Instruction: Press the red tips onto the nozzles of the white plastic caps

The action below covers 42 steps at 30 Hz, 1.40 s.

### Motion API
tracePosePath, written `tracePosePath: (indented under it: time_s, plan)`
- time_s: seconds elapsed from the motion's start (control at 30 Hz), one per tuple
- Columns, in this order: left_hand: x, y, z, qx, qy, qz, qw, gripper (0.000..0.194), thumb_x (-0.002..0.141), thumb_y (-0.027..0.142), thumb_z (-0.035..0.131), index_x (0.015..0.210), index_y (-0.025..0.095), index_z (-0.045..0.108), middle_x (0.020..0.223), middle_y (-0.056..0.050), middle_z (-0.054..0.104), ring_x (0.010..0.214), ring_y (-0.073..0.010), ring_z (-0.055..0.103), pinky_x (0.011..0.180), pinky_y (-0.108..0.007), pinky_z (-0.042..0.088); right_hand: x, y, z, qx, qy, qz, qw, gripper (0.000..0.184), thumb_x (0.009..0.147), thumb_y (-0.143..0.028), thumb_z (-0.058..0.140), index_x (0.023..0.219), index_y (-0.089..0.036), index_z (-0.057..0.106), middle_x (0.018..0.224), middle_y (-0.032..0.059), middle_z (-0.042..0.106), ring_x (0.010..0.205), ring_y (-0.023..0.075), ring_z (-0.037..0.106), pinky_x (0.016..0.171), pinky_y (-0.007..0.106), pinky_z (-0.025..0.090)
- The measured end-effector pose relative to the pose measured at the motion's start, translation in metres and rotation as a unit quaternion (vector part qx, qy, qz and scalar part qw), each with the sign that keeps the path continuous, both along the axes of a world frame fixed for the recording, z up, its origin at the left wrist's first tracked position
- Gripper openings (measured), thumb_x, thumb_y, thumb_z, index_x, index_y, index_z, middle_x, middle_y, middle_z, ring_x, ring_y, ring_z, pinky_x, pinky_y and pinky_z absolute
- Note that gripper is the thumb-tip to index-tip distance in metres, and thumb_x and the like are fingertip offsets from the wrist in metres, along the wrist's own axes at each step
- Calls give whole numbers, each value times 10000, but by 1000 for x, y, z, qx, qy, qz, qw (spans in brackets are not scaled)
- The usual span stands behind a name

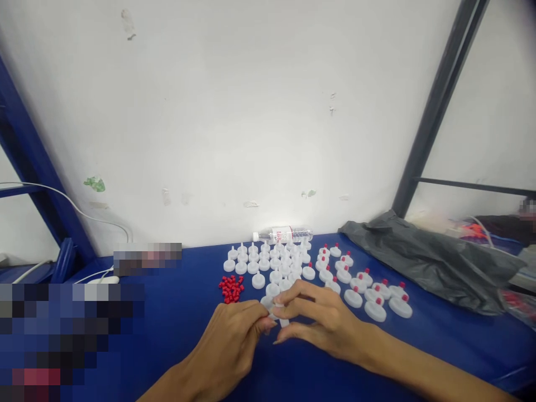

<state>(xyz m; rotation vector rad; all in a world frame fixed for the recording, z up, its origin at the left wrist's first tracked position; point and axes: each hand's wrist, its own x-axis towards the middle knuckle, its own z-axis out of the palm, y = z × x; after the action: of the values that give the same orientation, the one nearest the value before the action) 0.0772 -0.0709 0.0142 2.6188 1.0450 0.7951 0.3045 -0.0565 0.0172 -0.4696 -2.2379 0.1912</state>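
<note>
At the near middle of the blue table (pixel 167 324), both hands meet around a white plastic nozzle lid (pixel 284 322), partly hidden by the fingers. My left hand (pixel 230 335) is closed, thumb and fingers pinched at the lid's left side. From the right, my right hand (pixel 324 312) grips the lid between thumb and fingers. Just beyond stand several white nozzle lids (pixel 253 267) with bare spouts, in rough rows. A pile of small red caps (pixel 231 288) lies left of them. To the right are several white lids with red tips (pixel 354 297).
A clear plastic bottle (pixel 288 234) lies on its side against the wall. A dark grey plastic bag (pixel 422 265) covers the table's right side. Metal posts (pixel 438 120) rise at both sides. White cables (pixel 100 220) run along the left, beside blurred-out items.
</note>
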Motion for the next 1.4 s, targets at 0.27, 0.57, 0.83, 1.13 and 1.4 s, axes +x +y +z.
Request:
tracePosePath:
  time_s: [0.27, 0.57, 0.83, 1.13, 1.4]
  plan:
    - [-7, 15, 14, 79, 81, 56, 992, 241, 1036, 284, 368, 1086, 230, 598, 991, -31, 653, 904, -191, 613, 711, -307, 451, 16, 23, 17, 33, -151, -119, 981, 312, 1016, -280, 471, 1306, -219, 566, 1180, 117, 575, 969, 200, 638, 853, 363, 555]
    - [-24, 33, 16, 144, 178, 165, 959, 264, 987, 263, 429, 1104, 177, 648, 1125, -117, 608, 1081, -269, 514, 730, -342, 550, 85, 81, 26, -80, -120, -371, 917, 217, 967, -354, 502, 1034, -211, 652, 1003, 62, 705, 858, 223, 669, 801, 361, 500]
    - [-23, 37, 10, 107, 255, 211, 938, 299, 986, 220, 397, 1048, 167, 685, 1084, -129, 603, 1019, -271, 544, 611, -308, 543, 98, 101, 15, -91, -119, -391, 908, 255, 941, -381, 541, 1019, -216, 719, 878, 70, 718, 771, 223, 670, 698, 324, 495]
    - [-24, 44, 5, 101, 249, 195, 943, 272, 989, 181, 414, 992, 184, 686, 1033, -105, 619, 997, -256, 552, 616, -290, 525, 96, 104, 11, -83, -134, -356, 921, 230, 958, -309, 535, 1009, -226, 742, 987, 44, 769, 874, 222, 708, 778, 309, 522]
    - [-24, 42, 6, 100, 249, 198, 943, 250, 995, 210, 421, 985, 179, 669, 1029, -104, 621, 995, -263, 556, 607, -297, 518, 96, 104, 11, -40, -169, -384, 907, 244, 958, -281, 506, 1003, -217, 737, 977, 66, 742, 927, 241, 664, 814, 332, 477]
